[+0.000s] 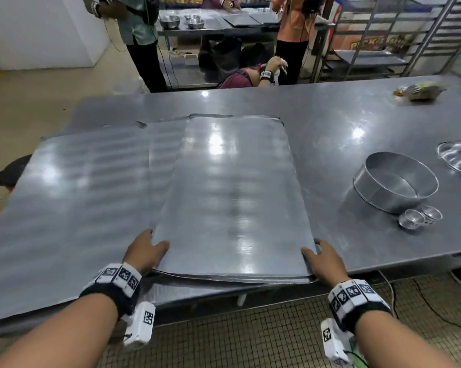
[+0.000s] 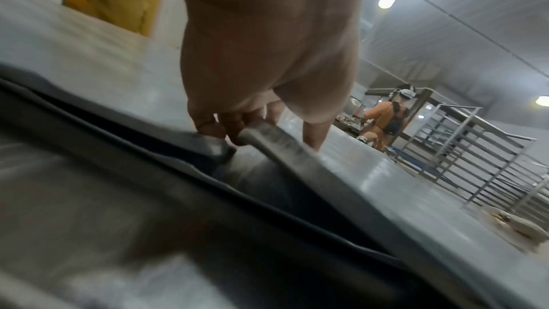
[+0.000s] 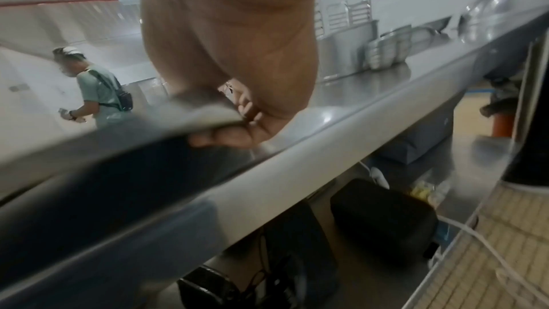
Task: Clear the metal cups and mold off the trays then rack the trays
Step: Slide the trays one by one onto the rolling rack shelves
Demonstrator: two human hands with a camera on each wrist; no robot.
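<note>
Both wrist views blurred; how many trays lie stacked under the top tray (image 1: pixel 232 192) is hard to tell, and a second tray (image 1: pixel 78 187) to its left shows streaky with blur. Head view shows only thumbs on top at the near corners, while the wrist views show the left hand (image 2: pixel 255 74) and right hand (image 3: pixel 237 60) with fingers curled under the edge, each gripping the top tray. Tray is flat, bare, dull grey, overhanging the steel table (image 1: pixel 343 123)'s near edge; round mold (image 1: pixel 395 181) and stacked metal cups (image 1: pixel 420 217) sit well right.
</note>
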